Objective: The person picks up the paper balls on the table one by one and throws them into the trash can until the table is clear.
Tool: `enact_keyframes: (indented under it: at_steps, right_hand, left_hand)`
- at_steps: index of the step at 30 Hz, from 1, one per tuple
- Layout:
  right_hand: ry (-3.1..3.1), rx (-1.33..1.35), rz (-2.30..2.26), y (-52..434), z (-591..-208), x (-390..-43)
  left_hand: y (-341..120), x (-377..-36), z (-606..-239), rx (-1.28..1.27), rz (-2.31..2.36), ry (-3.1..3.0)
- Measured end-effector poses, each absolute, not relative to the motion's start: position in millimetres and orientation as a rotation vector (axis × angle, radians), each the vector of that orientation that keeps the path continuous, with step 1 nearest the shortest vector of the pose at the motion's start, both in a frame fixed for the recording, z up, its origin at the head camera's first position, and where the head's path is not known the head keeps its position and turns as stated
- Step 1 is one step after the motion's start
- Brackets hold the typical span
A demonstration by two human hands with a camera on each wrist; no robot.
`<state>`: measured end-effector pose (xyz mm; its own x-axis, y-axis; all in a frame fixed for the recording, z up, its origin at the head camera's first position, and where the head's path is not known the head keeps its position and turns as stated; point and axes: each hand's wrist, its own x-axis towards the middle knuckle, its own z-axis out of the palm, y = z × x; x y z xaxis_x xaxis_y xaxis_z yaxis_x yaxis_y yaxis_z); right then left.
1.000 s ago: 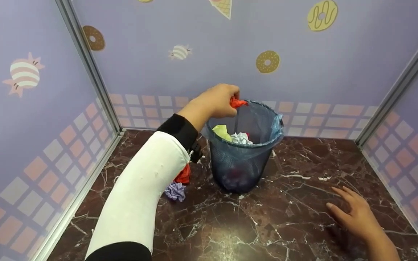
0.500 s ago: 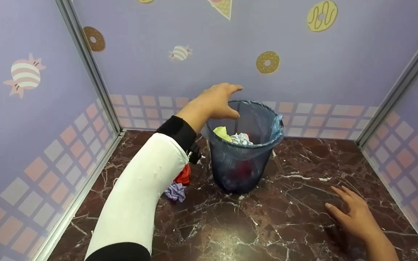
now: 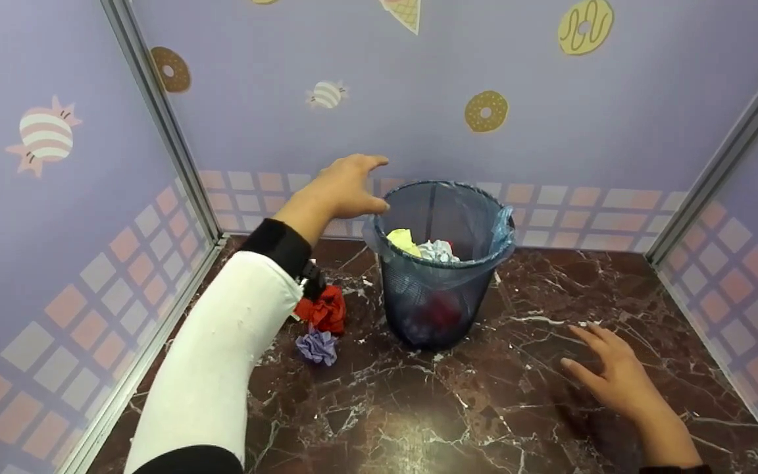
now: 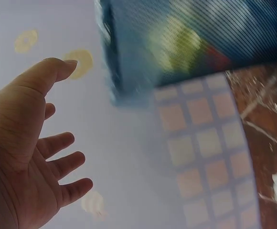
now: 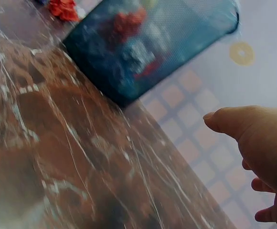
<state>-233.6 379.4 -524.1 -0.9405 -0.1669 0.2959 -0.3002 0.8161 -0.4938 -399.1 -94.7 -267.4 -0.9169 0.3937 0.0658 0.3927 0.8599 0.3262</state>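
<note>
A dark mesh wastebasket [image 3: 435, 303] lined with a bluish plastic bag stands on the marbled tabletop. Inside it lie crumpled yellow paper [image 3: 403, 242] and white paper [image 3: 438, 251], with a red shape showing through the mesh. My left hand [image 3: 339, 187] hovers beside the basket's left rim, thumb and fingers spread, holding nothing. Beneath that forearm lie a crumpled red paper ball [image 3: 328, 309] and a crumpled purple one [image 3: 317, 346]. Over the table to the right of the basket, my right hand [image 3: 616, 375] has loosely extended fingers and holds nothing.
Patterned panels enclose the marbled table [image 3: 484, 421] at the back and both sides, joined by grey metal posts [image 3: 162, 125]. White scraps and specks dot the surface around the basket.
The left hand let a crumpled red paper drop into the wastebasket, then moved left off the rim. More of the red ball on the table shows. The right hand shifted slightly left.
</note>
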Motion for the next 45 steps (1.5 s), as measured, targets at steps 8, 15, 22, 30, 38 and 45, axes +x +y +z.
enact_keyframes:
  at_steps: [8, 15, 22, 30, 38, 45]
  right_hand:
    - [-2.741, 0.508, 0.734, 336.7, -525.5, -238.7]
    - [-2.737, 0.648, 0.667, 299.2, -532.9, -239.3]
    - [-2.753, 0.787, 0.627, 265.9, -540.9, -234.7]
    - [-2.77, 0.94, 0.632, 239.1, -548.6, -228.8]
    - [-2.794, 1.017, 0.621, 226.7, -552.8, -224.1]
    - [-2.795, 1.019, 0.628, 225.6, -555.6, -221.8]
  left_hand:
    - [-160.7, -400.3, -305.3, 0.494, 0.692, 2.992]
    - [-208.8, -385.9, -347.8, 0.264, 0.825, 2.918]
    - [-245.4, -384.1, -396.7, 0.281, 0.731, 2.945]
    - [-265.3, -373.5, -448.8, 0.283, 0.63, 3.002]
    - [-276.7, -360.3, -478.4, 0.203, 0.664, 3.025]
    - [-278.4, -356.4, -496.2, 0.215, 0.687, 3.033]
